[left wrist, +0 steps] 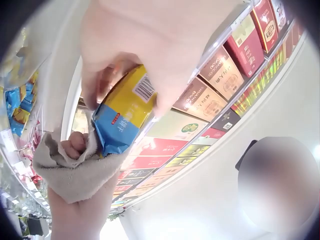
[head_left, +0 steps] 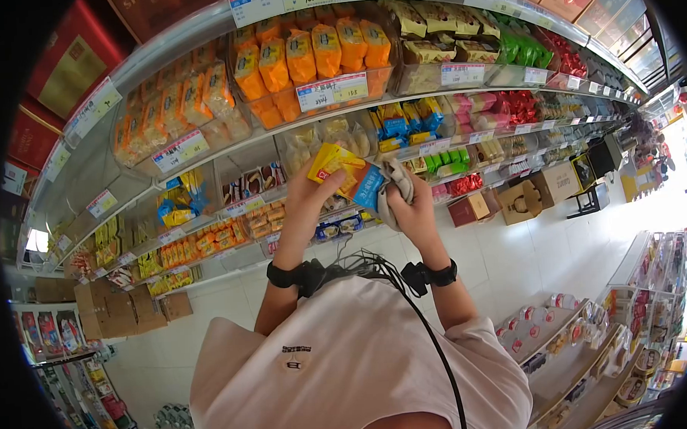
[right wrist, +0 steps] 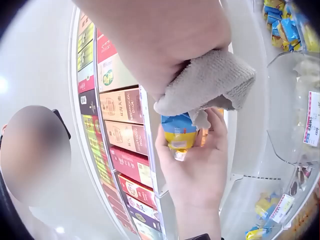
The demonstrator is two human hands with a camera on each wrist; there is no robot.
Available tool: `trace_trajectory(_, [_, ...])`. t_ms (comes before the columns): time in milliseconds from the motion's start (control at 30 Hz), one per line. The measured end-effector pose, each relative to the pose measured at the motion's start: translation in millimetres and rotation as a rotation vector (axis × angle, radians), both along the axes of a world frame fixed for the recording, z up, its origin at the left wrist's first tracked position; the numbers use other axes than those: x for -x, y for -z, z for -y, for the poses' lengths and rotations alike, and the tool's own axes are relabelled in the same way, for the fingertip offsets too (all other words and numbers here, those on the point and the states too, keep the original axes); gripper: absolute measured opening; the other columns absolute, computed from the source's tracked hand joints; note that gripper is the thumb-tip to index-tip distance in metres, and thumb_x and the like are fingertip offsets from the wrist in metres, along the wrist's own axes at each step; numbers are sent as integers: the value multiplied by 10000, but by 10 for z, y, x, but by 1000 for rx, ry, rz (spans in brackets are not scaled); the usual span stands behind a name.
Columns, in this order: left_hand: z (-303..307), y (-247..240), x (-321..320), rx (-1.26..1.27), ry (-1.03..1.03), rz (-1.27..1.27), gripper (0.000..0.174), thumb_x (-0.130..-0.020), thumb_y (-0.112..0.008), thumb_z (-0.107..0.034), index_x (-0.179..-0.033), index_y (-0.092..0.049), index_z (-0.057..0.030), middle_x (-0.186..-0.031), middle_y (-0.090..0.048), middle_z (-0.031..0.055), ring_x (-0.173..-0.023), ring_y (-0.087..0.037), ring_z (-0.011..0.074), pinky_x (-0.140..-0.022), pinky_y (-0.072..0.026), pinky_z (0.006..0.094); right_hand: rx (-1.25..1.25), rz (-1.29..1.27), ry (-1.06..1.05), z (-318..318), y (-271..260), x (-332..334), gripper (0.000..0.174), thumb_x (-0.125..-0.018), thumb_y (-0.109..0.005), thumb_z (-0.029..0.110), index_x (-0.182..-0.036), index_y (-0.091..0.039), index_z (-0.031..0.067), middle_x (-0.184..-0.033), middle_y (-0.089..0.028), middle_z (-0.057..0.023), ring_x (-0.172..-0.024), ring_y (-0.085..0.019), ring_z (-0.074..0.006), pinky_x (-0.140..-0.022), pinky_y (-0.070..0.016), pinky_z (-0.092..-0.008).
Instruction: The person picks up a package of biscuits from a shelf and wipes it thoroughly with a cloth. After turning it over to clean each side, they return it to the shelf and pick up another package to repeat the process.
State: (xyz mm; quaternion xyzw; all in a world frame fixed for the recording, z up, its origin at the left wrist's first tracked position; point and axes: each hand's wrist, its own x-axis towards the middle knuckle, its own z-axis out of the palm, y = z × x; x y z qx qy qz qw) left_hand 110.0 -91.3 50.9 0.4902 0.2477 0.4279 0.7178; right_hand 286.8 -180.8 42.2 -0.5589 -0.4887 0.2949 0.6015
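My left hand (head_left: pixel 306 201) holds a yellow-and-blue snack packet (head_left: pixel 368 187) by its yellow end, thumb across the front. A barcode shows on the yellow part of the packet (left wrist: pixel 122 117) in the left wrist view. In my right hand (head_left: pixel 414 215) is a bunched grey cloth (head_left: pixel 394 188), gripped against the packet's blue end. Fingertips poke out of a fold in the cloth (left wrist: pixel 75 177) in the left wrist view. From the right wrist, the cloth (right wrist: pixel 212 80) drapes over the right fingers and hides most of them, with the left hand (right wrist: pixel 195 175) cupped under the packet.
In front stand shelves with clear bins of orange packets (head_left: pixel 300 59) and a bin of blue-and-yellow packets (head_left: pixel 182 198). Price tags (head_left: pixel 332 91) line the shelf edges. Cardboard boxes (head_left: pixel 125 308) sit on the floor at left, and another shelf unit (head_left: pixel 572 358) stands behind at right.
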Motion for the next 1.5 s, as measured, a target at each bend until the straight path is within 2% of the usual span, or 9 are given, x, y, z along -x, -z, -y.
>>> trace_trajectory(267, [63, 9, -93, -314, -84, -97, 597, -882, -742, -46, -1417, -484, 18, -1287, -610, 78, -1160, -598, 149, -890, -536, 294, -123, -603, 473, -80, -115, -139, 321, -1017, -545, 251, -1188, -592, -17, -1076, -651, -58, -937, -597, -113, -819, -490, -287])
trace_trajectory(500, [166, 96, -210, -433, 3, -270, 623, -834, -789, -72, -1398, -525, -71, -1292, -623, 80, -1169, -605, 155, -879, -551, 293, -77, 352, -33, -67, -351, 25, 257, -966, -590, 185, -1131, -636, -6, -934, -657, -110, -845, -620, -159, -731, -499, -332])
trace_trajectory(733, [143, -50, -127, -369, 141, -225, 490, -850, -759, -21, -1306, -580, -23, -1300, -610, 102, -1136, -626, 169, -843, -588, 295, 484, -18, -33, 50, -137, -269, 478, -1016, -554, 442, -1114, -642, -18, -917, -615, -40, -830, -532, -80, -692, -465, -272])
trace_trajectory(833, [154, -102, -114, -414, 134, -169, 467, -859, -741, 3, -1298, -585, -24, -1314, -598, 102, -1145, -621, 177, -864, -587, 299, 432, -125, -93, 93, -75, -309, 541, -1024, -514, 487, -1246, -587, -1, -1072, -635, -63, -911, -585, -77, -759, -499, -255])
trace_trajectory(933, [128, -50, -116, -393, 128, -4, 472, -860, -725, 35, -1303, -575, -26, -1340, -575, 105, -1195, -592, 197, -937, -561, 323, 432, -837, -278, 62, -222, -260, 586, -1020, -504, 506, -1362, -501, 30, -1209, -623, -84, -1022, -633, -117, -839, -541, -282])
trace_trajectory(1033, [77, -58, -145, -443, 187, 96, 498, -860, -710, 61, -1324, -554, -30, -1375, -546, 107, -1245, -556, 214, -1008, -519, 354, 402, -977, -480, 83, -113, -291, 611, -1005, -531, 505, -1405, -456, 49, -1233, -631, -92, -1084, -656, -178, -894, -562, -323])
trace_trajectory(1133, [68, -94, -157, -619, 91, -90, 554, -848, -733, 42, -1357, -532, -43, -1366, -545, 110, -1263, -542, 217, -1028, -497, 363, 344, -925, -369, 85, -151, -255, 520, -1010, -571, 423, -1371, -500, 56, -1227, -631, -83, -1014, -652, -131, -832, -554, -295])
trace_trajectory(1333, [112, -90, -171, -324, 19, -227, 689, -812, -793, -14, -1424, -483, -63, -1270, -585, 101, -1245, -545, 205, -992, -505, 346, 145, -13, -228, 80, -13, -300, 415, -996, -628, 300, -1301, -559, 28, -1184, -625, -54, -955, -589, -61, -786, -493, -241])
trace_trajectory(1500, [96, -117, -120, -409, 49, -89, 780, -813, -784, 8, -1484, -392, -59, -1266, -586, 112, -1228, -546, 208, -1024, -465, 351, 144, -617, -68, 54, 38, -278, 396, -1006, -612, 296, -1303, -554, 41, -1182, -621, -38, -1045, -566, -70, -873, -468, -246])
